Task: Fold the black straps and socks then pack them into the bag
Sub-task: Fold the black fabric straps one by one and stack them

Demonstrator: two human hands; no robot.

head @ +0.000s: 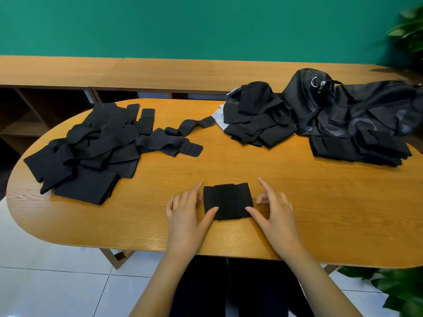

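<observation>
A folded black strap (229,201) lies flat near the table's front edge. My left hand (186,216) rests at its left side, thumb tip touching the strap's lower left corner, fingers straight. On the strap's right, my right hand (273,212) has its thumb on the lower right corner and its fingers loosely spread. A heap of unfolded black straps (91,147) covers the left of the table. Black socks (256,117) are piled at the back centre-right. The black mesh bag (343,104) lies at the far right with folded black pieces (357,146) in front of it.
The oval wooden table (297,213) stands over a white tiled floor. A long wooden shelf unit (160,72) runs along the green wall behind. Green plant leaves (409,35) show at the upper right and lower right corners.
</observation>
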